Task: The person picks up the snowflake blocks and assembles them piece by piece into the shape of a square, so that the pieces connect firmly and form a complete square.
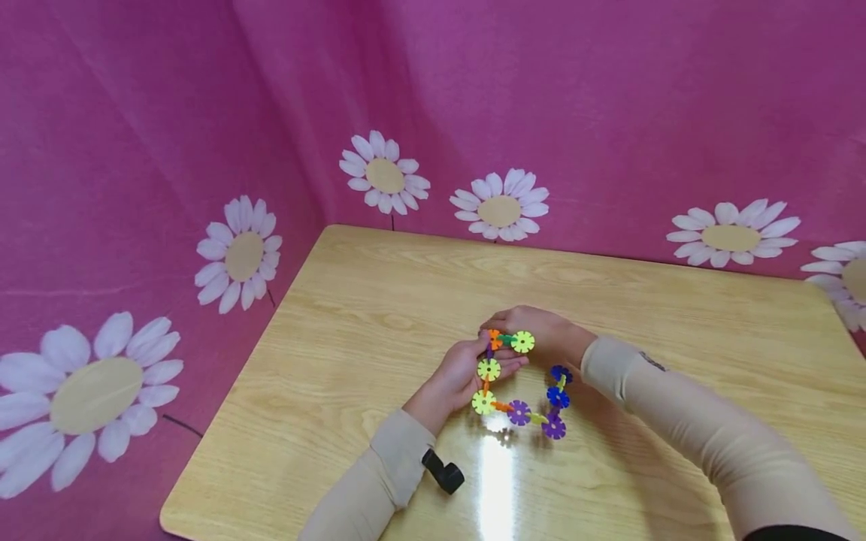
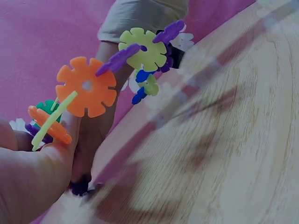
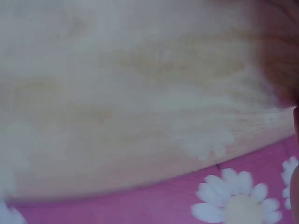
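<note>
A chain of slotted plastic flower discs (image 1: 518, 412) in yellow-green, orange, purple, green and blue hangs in a U over the table. My left hand (image 1: 460, 376) holds its far left part between thumb and fingers, near an orange disc (image 1: 495, 340). In the left wrist view another orange disc (image 2: 86, 88) stands large in front. Behind the left fingers, my right hand (image 1: 537, 328) bends down with its fingers mostly hidden. A dark purple disc (image 2: 80, 185) shows at the right fingertips in the left wrist view. The right wrist view catches only a blurred hand edge.
The wooden table (image 1: 284, 421) carries a bright glare under the chain. A black strap piece (image 1: 443, 473) sits by the left cuff. Pink cloth with white daisies (image 1: 499, 210) stands behind the table and along its left side.
</note>
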`<control>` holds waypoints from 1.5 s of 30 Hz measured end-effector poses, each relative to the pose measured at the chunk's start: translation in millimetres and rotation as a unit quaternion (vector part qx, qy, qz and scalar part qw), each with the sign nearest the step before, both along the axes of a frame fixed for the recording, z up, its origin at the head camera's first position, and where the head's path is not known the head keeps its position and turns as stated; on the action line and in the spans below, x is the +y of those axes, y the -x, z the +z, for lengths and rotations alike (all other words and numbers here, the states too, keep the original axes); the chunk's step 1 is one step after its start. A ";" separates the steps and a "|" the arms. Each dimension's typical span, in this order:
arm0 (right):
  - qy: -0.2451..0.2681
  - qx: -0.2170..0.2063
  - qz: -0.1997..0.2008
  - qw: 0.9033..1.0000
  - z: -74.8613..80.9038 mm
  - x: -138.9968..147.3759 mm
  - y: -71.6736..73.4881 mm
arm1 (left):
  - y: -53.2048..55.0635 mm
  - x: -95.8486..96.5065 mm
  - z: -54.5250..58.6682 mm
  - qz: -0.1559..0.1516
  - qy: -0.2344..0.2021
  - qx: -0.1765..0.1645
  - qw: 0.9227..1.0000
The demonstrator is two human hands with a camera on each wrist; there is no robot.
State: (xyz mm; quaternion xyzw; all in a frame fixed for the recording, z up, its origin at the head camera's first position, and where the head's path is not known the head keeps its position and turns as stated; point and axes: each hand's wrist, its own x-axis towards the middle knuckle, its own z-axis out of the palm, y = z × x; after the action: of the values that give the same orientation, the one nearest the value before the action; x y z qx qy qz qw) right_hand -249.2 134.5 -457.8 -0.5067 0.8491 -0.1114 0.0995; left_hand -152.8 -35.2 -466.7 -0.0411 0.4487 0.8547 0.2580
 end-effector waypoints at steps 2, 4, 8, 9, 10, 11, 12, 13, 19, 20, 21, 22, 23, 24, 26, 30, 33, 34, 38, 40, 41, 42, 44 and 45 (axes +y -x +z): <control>0.050 0.007 -0.045 0.998 -6.2 8.6 0.7 | -0.4 1.4 -0.7 0.002 0.002 -0.002 1.000; 0.113 -0.020 -0.118 0.986 -9.5 19.9 0.0 | -0.4 2.3 -0.8 0.005 0.005 -0.003 1.000; 0.246 -0.081 -0.258 0.931 -4.8 46.2 -9.8 | 5.0 2.4 0.3 0.013 0.003 -0.008 1.000; 0.273 -0.096 -0.283 0.914 -0.1 52.3 -14.5 | 6.8 1.8 1.0 0.017 0.005 -0.008 1.000; 0.297 -0.107 -0.302 0.899 4.8 57.8 -19.7 | 8.8 1.1 2.1 0.021 0.006 -0.008 1.000; 0.318 -0.114 -0.316 0.887 9.1 62.8 -24.6 | 10.3 0.2 3.1 0.025 0.009 -0.006 1.000; 0.334 -0.123 -0.328 0.875 13.5 67.0 -29.9 | 11.6 -0.8 4.3 0.029 0.013 -0.004 0.999; 0.352 -0.134 -0.333 0.864 17.3 70.0 -35.4 | 12.5 -1.8 5.3 0.033 0.015 -0.004 0.999; 0.397 -0.190 -0.326 0.837 35.0 67.7 -65.8 | 13.8 -3.3 11.5 0.031 0.022 -0.002 0.999; 0.397 -0.191 -0.322 0.838 36.5 65.9 -69.1 | 13.6 -2.5 12.5 0.029 0.022 0.001 0.999; 0.399 -0.190 -0.318 0.839 37.8 64.0 -71.9 | 13.4 -1.5 13.5 0.028 0.020 0.002 0.999; 0.399 -0.186 -0.315 0.841 38.3 62.7 -74.0 | 13.1 -0.4 14.3 0.027 0.017 0.002 0.999; 0.396 -0.179 -0.313 0.845 38.5 61.8 -75.9 | 12.9 0.7 15.1 0.026 0.015 0.003 1.000; 0.394 -0.173 -0.311 0.847 38.5 61.2 -77.4 | 12.8 1.9 15.7 0.025 0.013 0.004 1.000; 0.391 -0.164 -0.311 0.851 37.5 61.1 -79.9 | 12.5 4.1 16.7 0.022 0.011 0.005 1.000; 0.391 -0.149 -0.309 0.854 35.5 61.6 -83.1 | 11.8 8.0 17.1 0.016 0.012 0.011 1.000; 0.393 -0.137 -0.306 0.856 35.2 61.5 -84.7 | 10.7 10.8 17.6 0.006 0.016 0.020 1.000; 0.395 -0.133 -0.306 0.856 35.2 61.5 -85.3 | 10.4 11.8 17.9 0.002 0.016 0.020 1.000; 0.398 -0.127 -0.311 0.854 34.7 62.6 -88.1 | 9.3 14.5 18.4 -0.009 0.029 0.038 0.999; 0.403 -0.126 -0.314 0.850 34.5 63.0 -90.0 | 9.1 15.4 18.3 -0.012 0.033 0.042 0.999; 0.405 -0.125 -0.315 0.849 34.2 63.3 -90.9 | 8.8 15.8 18.6 -0.014 0.036 0.043 0.998; 0.408 -0.125 -0.316 0.847 33.9 63.5 -91.7 | 8.6 16.3 18.8 -0.017 0.038 0.044 0.998; 0.412 -0.119 -0.320 0.845 33.1 63.8 -93.3 | 8.1 17.4 19.8 -0.022 0.041 0.046 0.998; 0.413 -0.117 -0.322 0.844 32.7 63.9 -94.0 | 7.9 17.9 20.3 -0.024 0.042 0.044 0.998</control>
State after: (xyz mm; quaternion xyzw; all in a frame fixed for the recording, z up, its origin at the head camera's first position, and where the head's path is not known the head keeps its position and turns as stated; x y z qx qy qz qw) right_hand -155.2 198.4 -425.0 -0.1822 0.8223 -0.5355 -0.0619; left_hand -160.7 -17.3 -446.4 -0.0034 0.4959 0.8297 0.2561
